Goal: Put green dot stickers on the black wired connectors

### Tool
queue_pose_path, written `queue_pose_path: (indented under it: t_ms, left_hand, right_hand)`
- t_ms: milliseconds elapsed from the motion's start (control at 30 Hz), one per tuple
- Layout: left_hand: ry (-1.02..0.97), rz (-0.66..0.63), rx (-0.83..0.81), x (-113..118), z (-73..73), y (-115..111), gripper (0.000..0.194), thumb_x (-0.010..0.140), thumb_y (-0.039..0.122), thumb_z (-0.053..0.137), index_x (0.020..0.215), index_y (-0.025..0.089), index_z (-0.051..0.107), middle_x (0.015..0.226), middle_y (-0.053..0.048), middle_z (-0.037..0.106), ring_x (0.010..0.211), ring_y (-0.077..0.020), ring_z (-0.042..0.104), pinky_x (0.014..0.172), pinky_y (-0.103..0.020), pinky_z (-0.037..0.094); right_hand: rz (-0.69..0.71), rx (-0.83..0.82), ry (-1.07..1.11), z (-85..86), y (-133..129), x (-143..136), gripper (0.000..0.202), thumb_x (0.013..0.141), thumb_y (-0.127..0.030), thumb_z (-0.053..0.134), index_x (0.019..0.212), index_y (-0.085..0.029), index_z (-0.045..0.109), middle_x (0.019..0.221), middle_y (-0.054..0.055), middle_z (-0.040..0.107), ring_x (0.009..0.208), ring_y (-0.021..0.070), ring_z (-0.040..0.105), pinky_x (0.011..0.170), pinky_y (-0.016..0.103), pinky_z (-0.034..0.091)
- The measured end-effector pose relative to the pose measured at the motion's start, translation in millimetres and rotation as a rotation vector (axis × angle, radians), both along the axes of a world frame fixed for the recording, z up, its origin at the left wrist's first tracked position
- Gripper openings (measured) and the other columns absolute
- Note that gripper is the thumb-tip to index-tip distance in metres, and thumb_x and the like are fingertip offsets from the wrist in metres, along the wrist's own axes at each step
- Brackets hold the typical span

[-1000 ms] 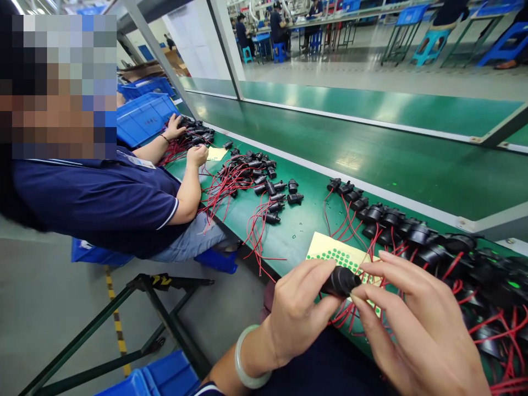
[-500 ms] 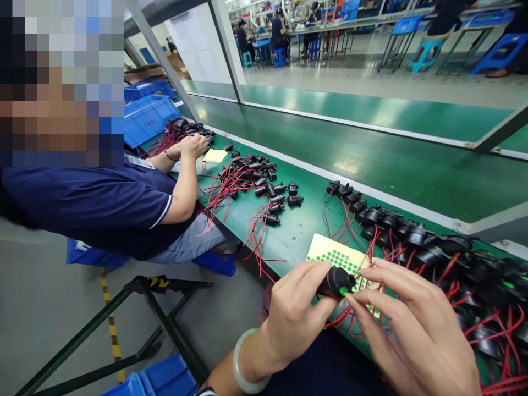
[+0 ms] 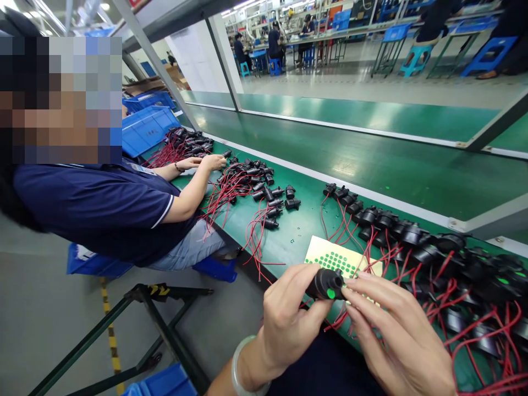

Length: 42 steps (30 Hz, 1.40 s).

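Observation:
A black cylindrical part (image 3: 324, 283) with a round green sticker (image 3: 330, 293) on its end is gripped between the thumb and fingers of my left hand (image 3: 291, 316). My right hand (image 3: 398, 324) has its fingertips against the right side of that part, fingers slightly apart and holding nothing I can see. Behind the hands lies a pale yellow sheet (image 3: 309, 250) with rows of green dots, partly covered by my right fingers. Black parts with red wires (image 3: 412, 234) are lined up to the right.
A co-worker in a dark blue shirt (image 3: 103, 203) sits at the left, hands over the green bench (image 3: 305, 214). Between us lies a pile of black parts with red wires (image 3: 251, 179). Blue bins (image 3: 150, 129) stand behind. A metal frame post (image 3: 223, 60) rises beyond the bench.
The green sticker, pinched at my right fingertips before, now lies flat on the part. My right fingertips have shifted to its side. The co-worker's hands have moved right, toward the pile.

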<state>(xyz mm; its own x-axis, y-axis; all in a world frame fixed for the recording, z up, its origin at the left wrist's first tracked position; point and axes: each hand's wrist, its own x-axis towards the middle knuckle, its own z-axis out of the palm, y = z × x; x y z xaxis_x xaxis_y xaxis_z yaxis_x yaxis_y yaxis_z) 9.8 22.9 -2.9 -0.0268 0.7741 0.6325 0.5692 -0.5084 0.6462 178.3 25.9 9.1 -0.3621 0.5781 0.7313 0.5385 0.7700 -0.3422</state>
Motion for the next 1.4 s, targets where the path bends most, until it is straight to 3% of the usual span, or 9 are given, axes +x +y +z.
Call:
queue_pose_path:
  t_ms: [200,433,533,667,767,900,1033,1233,1400]
  left_hand:
    - [-0.004,-0.032,-0.012,4.4,5.2,-0.2,0.035,0.079,0.006,0.064,0.112,0.019,0.062,0.093,-0.005,0.074,0.083,-0.0170,0.071,0.077,-0.026,0.061]
    - [-0.020,-0.070,-0.018,9.0,6.8,0.7,0.036,0.080,0.005,0.061,0.113,0.020,0.062,0.094,-0.005,0.075,0.083,-0.0173,0.072,0.076,-0.027,0.061]
    - [-0.048,-0.077,-0.035,8.3,7.1,1.4,0.038,0.077,0.004,0.062,0.111,0.021,0.063,0.092,-0.004,0.075,0.080,-0.0164,0.071,0.073,-0.025,0.060]
    - [-0.083,-0.103,-0.091,7.8,7.0,2.9,0.047,0.070,-0.001,0.059,0.111,0.021,0.064,0.095,-0.003,0.075,0.082,-0.0161,0.071,0.076,-0.025,0.059]
    - [-0.069,-0.104,-0.115,7.9,6.2,3.5,0.045,0.071,0.000,0.061,0.111,0.021,0.064,0.094,-0.002,0.075,0.081,-0.0164,0.071,0.075,-0.025,0.059]
    - [-0.033,-0.069,-0.075,8.0,4.2,2.1,0.038,0.076,0.004,0.065,0.111,0.020,0.062,0.092,-0.003,0.074,0.080,-0.0159,0.070,0.075,-0.024,0.058]
    - [0.012,-0.058,-0.048,7.8,3.3,-0.6,0.036,0.079,0.006,0.064,0.113,0.018,0.061,0.094,-0.006,0.074,0.083,-0.0171,0.071,0.077,-0.025,0.058]
    - [0.029,-0.018,-0.011,7.3,5.3,-1.8,0.035,0.080,0.006,0.062,0.113,0.018,0.060,0.092,-0.005,0.075,0.080,-0.0169,0.071,0.074,-0.024,0.058]
    - [-0.060,-0.044,-0.098,5.8,2.9,-2.7,0.036,0.074,0.004,0.065,0.107,0.019,0.065,0.090,-0.003,0.075,0.078,-0.0148,0.070,0.073,-0.022,0.056]
  right_hand:
    - [0.013,0.006,0.099,1.3,0.6,-0.1,0.026,0.084,0.000,0.062,0.106,-0.014,0.062,0.110,0.010,0.065,0.111,0.0199,0.062,0.098,0.033,0.051]
    - [0.098,-0.419,0.437,-9.9,8.0,-19.8,0.017,0.094,-0.018,0.057,0.110,-0.020,0.054,0.111,0.010,0.064,0.107,0.0189,0.066,0.088,0.029,0.058]
    - [0.152,-0.477,0.469,-14.7,7.9,-20.4,0.019,0.094,-0.018,0.058,0.113,-0.021,0.054,0.111,0.009,0.066,0.105,0.0181,0.067,0.088,0.026,0.058]
    - [0.160,-0.458,0.432,-20.1,5.5,-14.2,0.033,0.092,-0.013,0.059,0.123,-0.020,0.053,0.121,0.011,0.064,0.115,0.0202,0.064,0.095,0.030,0.056]
    - [0.142,-0.352,0.399,-18.1,4.7,-8.7,0.038,0.087,-0.005,0.060,0.122,-0.020,0.053,0.122,0.012,0.063,0.116,0.0225,0.063,0.094,0.036,0.057]
    - [0.077,-0.168,0.224,-8.3,4.1,-6.2,0.028,0.085,0.000,0.059,0.108,-0.017,0.062,0.120,0.014,0.063,0.108,0.0205,0.066,0.085,0.029,0.060]
    - [0.002,-0.095,0.164,-5.0,1.8,-12.0,0.024,0.086,-0.001,0.059,0.104,-0.016,0.066,0.117,0.013,0.066,0.104,0.0193,0.069,0.085,0.027,0.060]
    - [-0.010,-0.091,0.191,-8.4,0.6,-19.8,0.031,0.087,-0.003,0.059,0.111,-0.019,0.070,0.120,0.011,0.068,0.105,0.0210,0.070,0.088,0.029,0.061]
    - [0.047,-0.122,0.216,-12.7,0.3,-16.3,0.034,0.086,-0.001,0.060,0.113,-0.019,0.069,0.123,0.011,0.068,0.103,0.0208,0.071,0.087,0.029,0.061]
